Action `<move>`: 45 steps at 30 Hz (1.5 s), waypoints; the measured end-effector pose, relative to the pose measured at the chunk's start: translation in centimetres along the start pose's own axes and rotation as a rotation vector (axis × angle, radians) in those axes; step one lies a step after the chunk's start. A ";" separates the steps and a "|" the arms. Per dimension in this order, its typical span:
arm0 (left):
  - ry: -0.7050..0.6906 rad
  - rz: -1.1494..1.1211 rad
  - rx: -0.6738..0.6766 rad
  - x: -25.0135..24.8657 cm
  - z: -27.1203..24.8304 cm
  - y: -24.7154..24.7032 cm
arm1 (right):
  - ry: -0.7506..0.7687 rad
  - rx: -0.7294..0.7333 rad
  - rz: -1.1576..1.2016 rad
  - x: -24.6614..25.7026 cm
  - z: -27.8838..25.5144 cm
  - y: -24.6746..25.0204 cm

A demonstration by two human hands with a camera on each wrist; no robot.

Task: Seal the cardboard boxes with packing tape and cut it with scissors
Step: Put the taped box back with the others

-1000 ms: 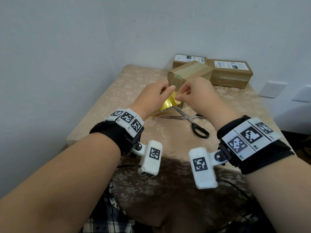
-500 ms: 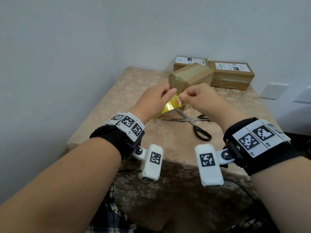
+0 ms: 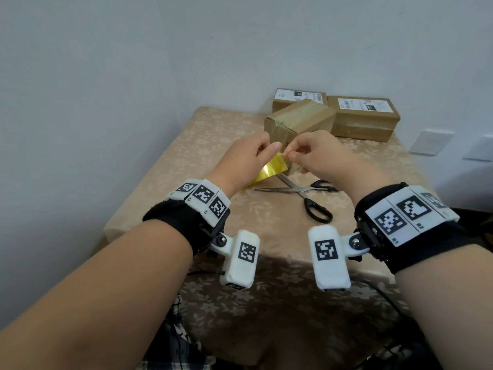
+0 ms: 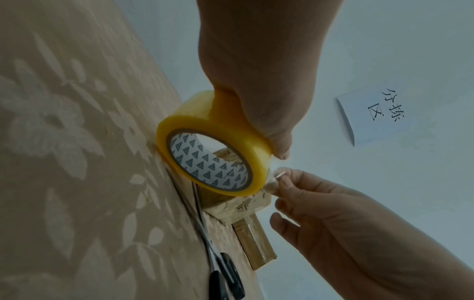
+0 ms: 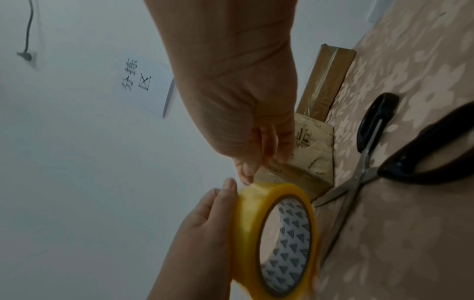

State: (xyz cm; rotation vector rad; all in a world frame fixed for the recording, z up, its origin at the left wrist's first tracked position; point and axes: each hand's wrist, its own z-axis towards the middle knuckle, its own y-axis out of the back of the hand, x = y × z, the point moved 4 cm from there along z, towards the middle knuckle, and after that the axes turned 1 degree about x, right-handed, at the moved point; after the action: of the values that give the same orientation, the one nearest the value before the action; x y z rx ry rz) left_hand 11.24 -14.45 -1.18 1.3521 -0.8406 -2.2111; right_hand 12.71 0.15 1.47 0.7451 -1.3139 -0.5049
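Observation:
My left hand point(image 3: 249, 158) grips a yellow roll of packing tape point(image 3: 269, 170) point(image 4: 212, 142) point(image 5: 274, 239), held above the table in front of a cardboard box point(image 3: 298, 122). My right hand point(image 3: 317, 156) pinches the loose end of the tape point(image 4: 275, 176) at the roll's top edge, thumb and forefinger together. The box point(image 4: 241, 205) point(image 5: 307, 162) stands turned at an angle, with tape over its top. Black-handled scissors point(image 3: 306, 193) point(image 5: 364, 168) lie open on the table just below my right hand.
Two more cardboard boxes point(image 3: 362, 118) point(image 3: 296, 98) with white labels stand against the wall at the table's back. A beige floral tablecloth point(image 3: 186, 145) covers the table. A paper sign point(image 4: 379, 115) hangs on the wall. White wall plates point(image 3: 430, 142) sit to the right.
Both hands have risen slightly with the roll, and my right fingers have drawn the tape end a little away from the left hand. Scissors and boxes have not moved.

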 end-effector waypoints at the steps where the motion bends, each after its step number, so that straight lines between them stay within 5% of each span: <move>1: 0.002 0.001 0.001 0.0 0.1 0.0 | 0.008 -0.018 -0.032 0.2 0.0 -0.1; 14: -0.016 0.059 -0.011 0.2 0.2 0.5 | -0.043 -0.025 0.401 0.2 0.3 -0.7; 21: -0.009 0.032 0.016 0.4 0.2 0.5 | -0.052 -0.067 0.360 -0.2 0.1 -1.1; 27: 0.033 -0.211 0.123 1.1 0.0 1.3 | -0.075 -0.012 0.447 -0.3 0.1 -1.3; 36: 0.058 -0.130 0.062 0.8 0.1 1.7 | 0.066 -0.089 0.072 0.9 0.6 -0.9; 45: 0.079 -0.109 0.056 0.6 0.0 1.4 | 0.084 -0.144 -0.040 1.2 0.8 -1.4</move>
State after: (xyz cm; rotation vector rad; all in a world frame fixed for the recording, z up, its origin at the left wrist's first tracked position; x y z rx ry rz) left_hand 11.01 -15.78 -0.60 1.5346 -0.8249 -2.2137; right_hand 12.29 -1.80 1.27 0.6673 -1.1736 -0.5873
